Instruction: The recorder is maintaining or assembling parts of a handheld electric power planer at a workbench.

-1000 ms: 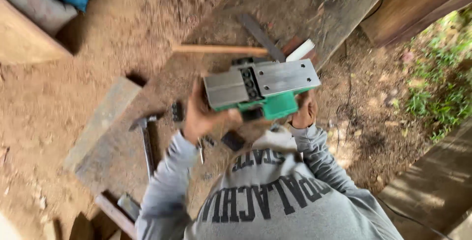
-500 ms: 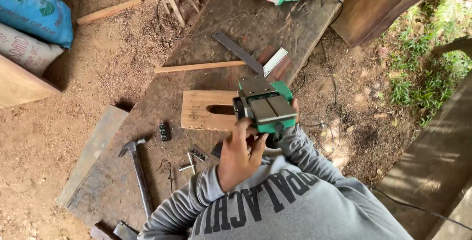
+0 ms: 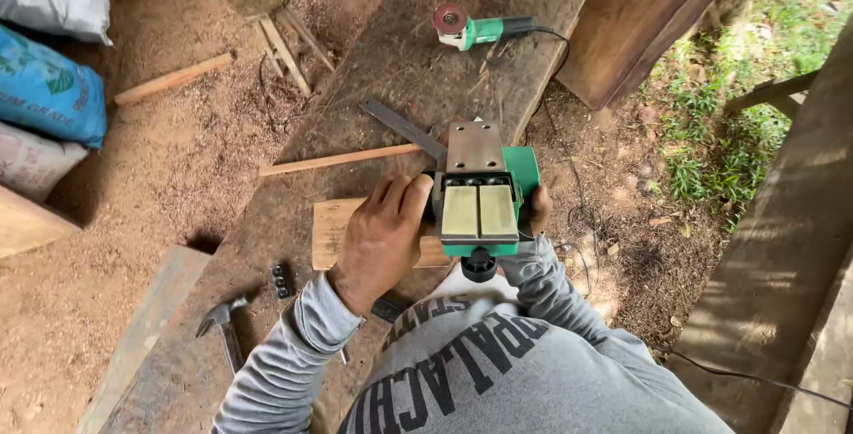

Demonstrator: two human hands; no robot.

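I hold a green electric planer upside down in front of my chest, its metal sole plates facing up. My left hand grips its left side, fingers curled over the edge. My right hand holds its right side and is mostly hidden behind the tool. Under the planer lies a short pale wooden board on a wide dark plank that serves as a work surface.
A green angle grinder lies at the plank's far end, its cord trailing right. A metal square and thin wooden strip lie beyond the planer. A hammer lies near left. Sacks sit at far left; sawdust covers the ground.
The planer has turned so its sole plates face straight up and its length runs away from me. My left hand shifted onto its left side. The view has tilted farther forward.
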